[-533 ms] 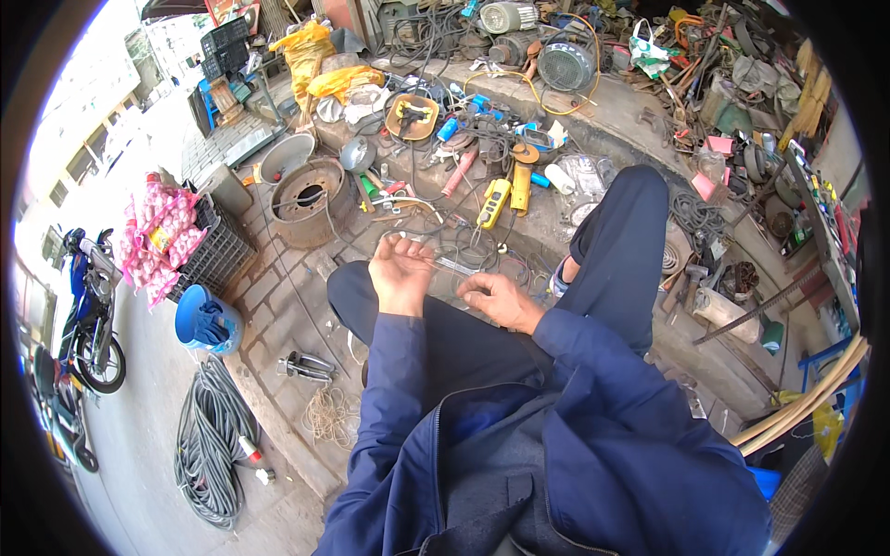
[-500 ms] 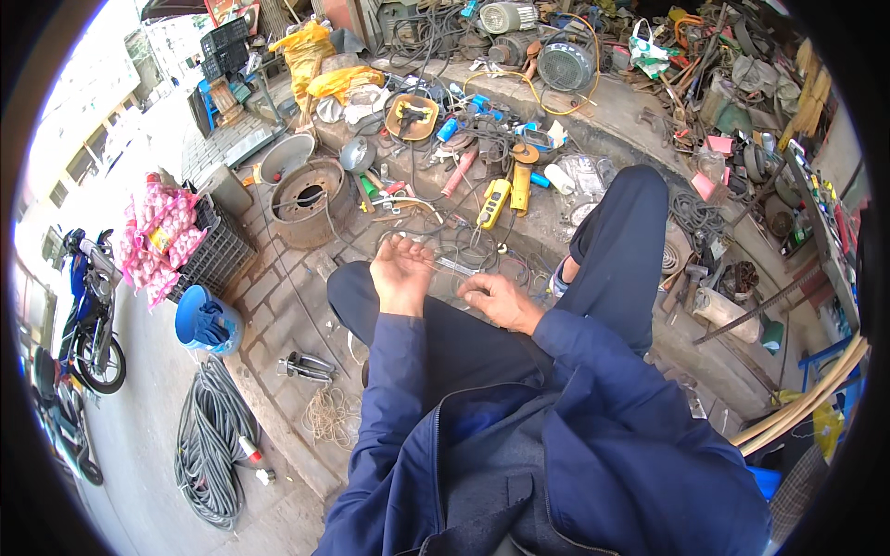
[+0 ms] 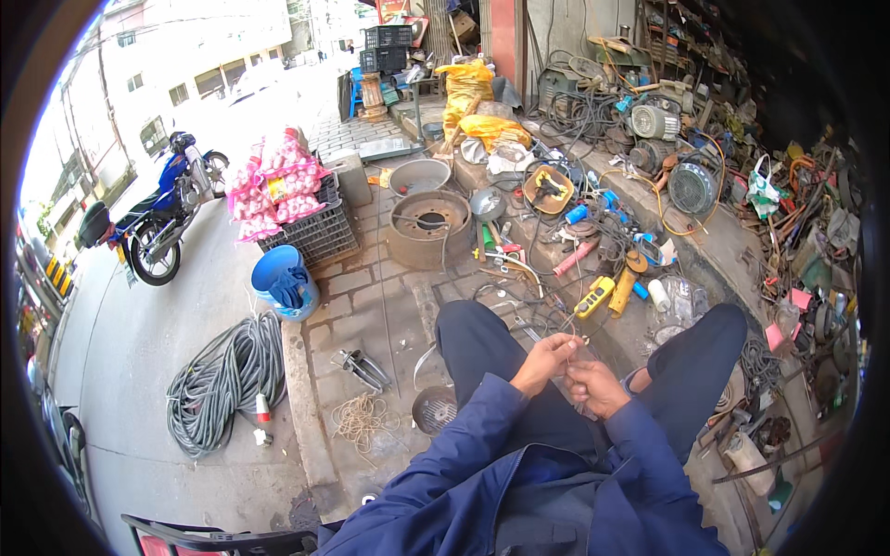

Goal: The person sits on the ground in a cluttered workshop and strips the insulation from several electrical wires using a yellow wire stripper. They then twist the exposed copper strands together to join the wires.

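Note:
My left hand and my right hand meet above my lap, between my knees. Both have their fingers pinched around a thin light strand; whether it is wire or string I cannot make out. Just beyond them on the ground lie a yellow push-button control box and a yellow angle grinder. Left of my leg sit a tangle of tan string, a metal puller and a round dark slotted pan.
A rusty drum stands ahead, left of several tools and cables. Further left are a blue bucket, a black crate with pink net bags, a coiled cable and a motorcycle. Electric motors and scrap fill the right.
The view has swung left, so everything sits further right in it. My hands, apart before with the left palm turned up and fingers curled, are now together, both pinching.

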`<state>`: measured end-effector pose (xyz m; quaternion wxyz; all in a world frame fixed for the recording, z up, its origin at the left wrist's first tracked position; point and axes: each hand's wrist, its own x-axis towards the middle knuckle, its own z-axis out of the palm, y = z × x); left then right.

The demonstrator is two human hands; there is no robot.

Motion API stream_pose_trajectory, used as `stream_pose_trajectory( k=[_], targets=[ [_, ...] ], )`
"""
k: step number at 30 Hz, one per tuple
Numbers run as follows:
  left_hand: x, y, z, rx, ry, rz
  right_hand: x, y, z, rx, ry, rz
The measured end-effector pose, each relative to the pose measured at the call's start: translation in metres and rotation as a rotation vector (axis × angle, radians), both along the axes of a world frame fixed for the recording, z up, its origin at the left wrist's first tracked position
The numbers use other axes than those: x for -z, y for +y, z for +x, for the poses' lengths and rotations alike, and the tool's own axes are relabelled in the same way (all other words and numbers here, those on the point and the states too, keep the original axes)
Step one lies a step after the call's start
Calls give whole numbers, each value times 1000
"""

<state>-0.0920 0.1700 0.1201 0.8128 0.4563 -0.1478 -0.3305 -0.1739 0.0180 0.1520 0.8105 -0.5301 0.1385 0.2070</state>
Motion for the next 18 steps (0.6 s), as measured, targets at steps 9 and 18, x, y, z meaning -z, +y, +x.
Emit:
stream_pose_trajectory(
  k=[9,18],
  targets=[
    [22,1,15,-173,494,-279,15,17,1,157,-263,-520],
    [23,-1,12,-20,617,-769,23,9,10,389,-107,-190]
  ],
)
